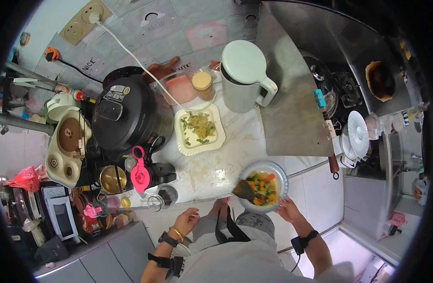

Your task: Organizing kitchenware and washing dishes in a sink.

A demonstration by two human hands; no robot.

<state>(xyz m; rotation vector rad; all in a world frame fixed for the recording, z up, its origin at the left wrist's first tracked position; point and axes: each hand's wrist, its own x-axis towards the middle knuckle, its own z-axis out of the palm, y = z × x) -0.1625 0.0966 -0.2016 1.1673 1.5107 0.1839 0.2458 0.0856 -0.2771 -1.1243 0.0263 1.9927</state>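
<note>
My right hand (288, 211) grips the rim of a round plate (284, 177) at the counter's front edge. Chopped vegetables (266, 191) in green, orange and red lie on it, with a dark green leaf-like piece (243, 190) at its left side. My left hand (187, 221) hangs before the counter with its fingers loosely bent and nothing in it. Farther back on the counter, a cream square plate with a wavy rim (218, 145) holds yellowish and green food pieces (199, 127).
A black electric cooker (126, 113) and a pink-lidded bottle (141, 177) stand left. Behind are a lidded jar (203, 86) and a large pale green jug (240, 92). A metal splash guard (291, 120) separates the counter from the gas stove (344, 88). A white cord crosses the back.
</note>
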